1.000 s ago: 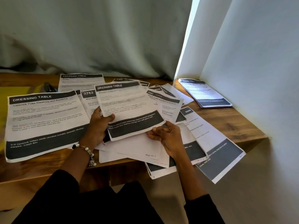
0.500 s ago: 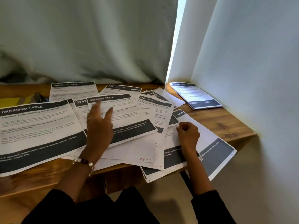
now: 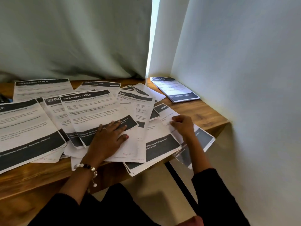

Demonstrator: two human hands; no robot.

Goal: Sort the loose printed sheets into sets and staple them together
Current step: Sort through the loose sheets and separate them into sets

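Several loose printed sheets with dark header and footer bands lie fanned across the wooden table (image 3: pixel 203 113). My left hand (image 3: pixel 108 139) lies flat, fingers spread, on the bottom of a "DRESSING TABLE" sheet (image 3: pixel 92 110) in the middle of the pile. My right hand (image 3: pixel 182 125) pinches the edge of a sheet (image 3: pixel 167 111) at the right end of the spread, which overhangs the table's front edge. A neat stack of sheets (image 3: pixel 175 88) lies apart in the back right corner. No stapler is recognisable.
A pale curtain (image 3: pixel 73 38) hangs behind the table and a white wall (image 3: pixel 236 62) closes off the right side. A large sheet (image 3: pixel 24 131) covers the left of the table. A small dark object (image 3: pixel 3 99) shows at the far left edge.
My left hand let go of the DRESSING TABLE sheet and laid it flat on the pile, then pressed down on it. My right hand moved right and took the edge of a right-hand sheet.
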